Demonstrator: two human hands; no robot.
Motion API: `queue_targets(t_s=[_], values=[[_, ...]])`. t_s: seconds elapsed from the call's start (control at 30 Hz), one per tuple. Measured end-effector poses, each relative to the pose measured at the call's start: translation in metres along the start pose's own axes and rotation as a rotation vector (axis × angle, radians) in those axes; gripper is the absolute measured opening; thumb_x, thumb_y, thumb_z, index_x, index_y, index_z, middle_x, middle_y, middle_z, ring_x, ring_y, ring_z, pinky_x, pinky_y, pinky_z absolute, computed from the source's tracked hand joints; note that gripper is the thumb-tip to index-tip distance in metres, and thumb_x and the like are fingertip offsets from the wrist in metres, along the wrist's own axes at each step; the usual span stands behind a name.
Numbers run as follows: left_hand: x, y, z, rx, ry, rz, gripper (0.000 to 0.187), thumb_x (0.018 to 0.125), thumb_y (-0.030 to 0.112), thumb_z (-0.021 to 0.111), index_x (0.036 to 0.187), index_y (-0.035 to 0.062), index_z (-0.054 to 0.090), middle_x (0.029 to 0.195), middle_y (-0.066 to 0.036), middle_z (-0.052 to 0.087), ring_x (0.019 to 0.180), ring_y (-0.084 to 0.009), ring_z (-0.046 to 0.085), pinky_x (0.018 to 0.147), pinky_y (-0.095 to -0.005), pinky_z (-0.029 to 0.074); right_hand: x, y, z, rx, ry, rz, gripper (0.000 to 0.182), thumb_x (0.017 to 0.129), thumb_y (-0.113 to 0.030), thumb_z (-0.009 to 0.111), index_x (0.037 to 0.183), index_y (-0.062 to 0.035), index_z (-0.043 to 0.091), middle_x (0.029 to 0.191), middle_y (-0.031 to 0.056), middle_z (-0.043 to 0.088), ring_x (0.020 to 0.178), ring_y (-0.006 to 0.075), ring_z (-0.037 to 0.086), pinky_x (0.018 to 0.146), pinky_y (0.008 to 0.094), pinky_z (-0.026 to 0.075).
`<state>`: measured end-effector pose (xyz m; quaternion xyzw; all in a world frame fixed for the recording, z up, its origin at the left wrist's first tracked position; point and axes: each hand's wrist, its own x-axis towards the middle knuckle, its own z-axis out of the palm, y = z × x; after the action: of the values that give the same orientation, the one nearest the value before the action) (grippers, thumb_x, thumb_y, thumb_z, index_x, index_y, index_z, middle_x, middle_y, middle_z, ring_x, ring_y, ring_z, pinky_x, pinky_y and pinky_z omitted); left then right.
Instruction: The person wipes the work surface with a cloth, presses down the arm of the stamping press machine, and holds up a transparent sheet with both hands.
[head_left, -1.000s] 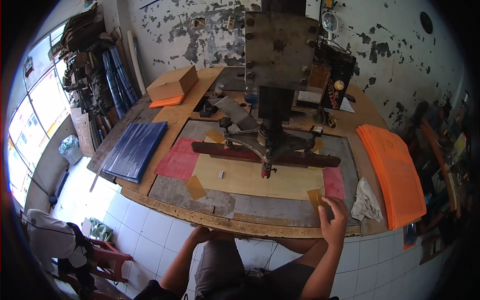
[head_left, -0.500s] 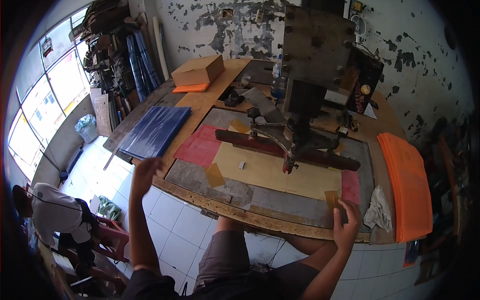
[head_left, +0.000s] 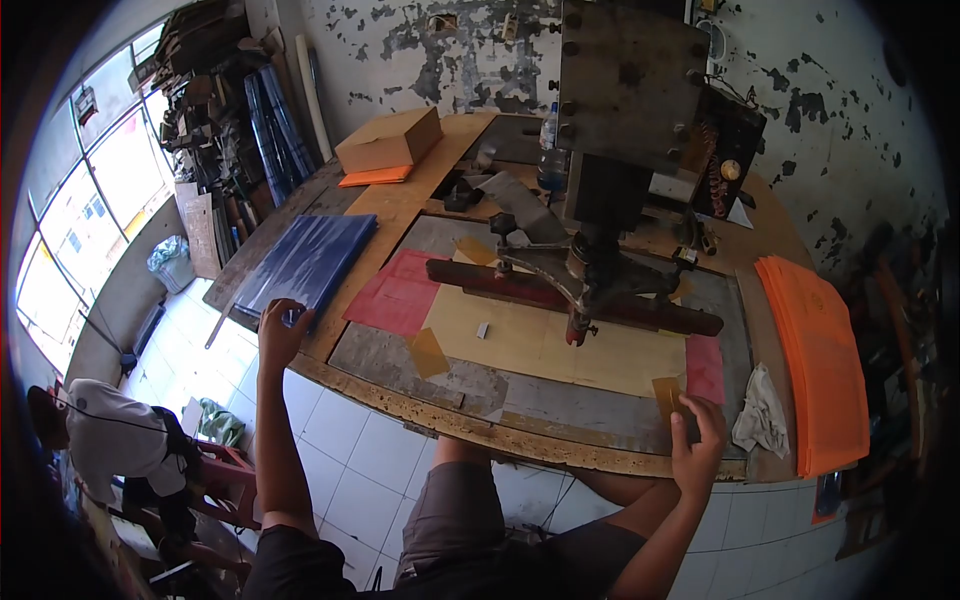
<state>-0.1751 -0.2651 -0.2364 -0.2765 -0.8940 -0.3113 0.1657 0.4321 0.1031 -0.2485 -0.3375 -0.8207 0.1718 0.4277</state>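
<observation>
At the near corner of a stack of blue plastic sheets [head_left: 308, 258], my left hand [head_left: 281, 335] has its fingers curled in a pinch on the sheet's edge. My right hand [head_left: 700, 445] hovers at the front right edge of the press bed [head_left: 540, 405], fingers bent but apart and holding nothing. A piece of brown tape [head_left: 667, 396] lies just beyond its fingertips. On the bed a yellowish board [head_left: 560, 352] sits between a red sheet [head_left: 397, 293] and a smaller red piece [head_left: 704, 366]. A small grey piece [head_left: 482, 330] rests on the board.
Over the bed stands a metal press head [head_left: 632, 85] with a long bar [head_left: 640, 307] below. Orange bags [head_left: 815, 365] and a white rag [head_left: 762, 412] lie right. A cardboard box [head_left: 388, 140] is at the back. Another person [head_left: 118, 435] sits low at left.
My left hand has moved slightly up onto the near corner of the blue sheets, its fingers now curled there. My right hand has stayed almost in place.
</observation>
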Motion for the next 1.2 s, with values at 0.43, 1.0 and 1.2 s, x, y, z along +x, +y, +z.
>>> queue_targets(t_s=[0.43, 1.0, 1.2], values=[[0.012, 0.009, -0.011, 0.134, -0.062, -0.049, 0.038, 0.092, 0.041, 0.088, 0.103, 0.0042, 0.086, 0.114, -0.017, 0.079, 0.106, -0.036, 0.077, 0.095, -0.0473, 0.058, 0.002, -0.003, 0.0, -0.001, 0.006, -0.005, 0.026, 0.103, -0.013, 0.077, 0.125, -0.0002, 0.077, 0.122, 0.0175, 0.077, 0.117, 0.0371, 0.073, 0.106, 0.0457, 0.054], [0.051, -0.041, -0.009, 0.033, -0.304, 0.079, 0.028, 0.102, 0.026, 0.08, 0.104, -0.0022, 0.084, 0.097, -0.018, 0.082, 0.088, -0.0302, 0.081, 0.081, -0.0434, 0.063, 0.0, -0.001, -0.003, 0.014, 0.061, -0.058, 0.027, 0.1, -0.019, 0.082, 0.122, -0.004, 0.078, 0.12, 0.0111, 0.078, 0.114, 0.0329, 0.072, 0.103, 0.0454, 0.052], [0.054, -0.062, 0.011, 0.205, -0.084, 0.143, 0.024, 0.108, 0.024, 0.068, 0.096, 0.0038, 0.074, 0.088, -0.016, 0.078, 0.083, -0.0359, 0.077, 0.077, -0.0522, 0.055, 0.001, -0.002, -0.003, 0.007, 0.054, -0.059, 0.026, 0.101, -0.019, 0.081, 0.121, -0.0039, 0.078, 0.119, 0.0111, 0.078, 0.114, 0.0327, 0.071, 0.103, 0.0453, 0.052]])
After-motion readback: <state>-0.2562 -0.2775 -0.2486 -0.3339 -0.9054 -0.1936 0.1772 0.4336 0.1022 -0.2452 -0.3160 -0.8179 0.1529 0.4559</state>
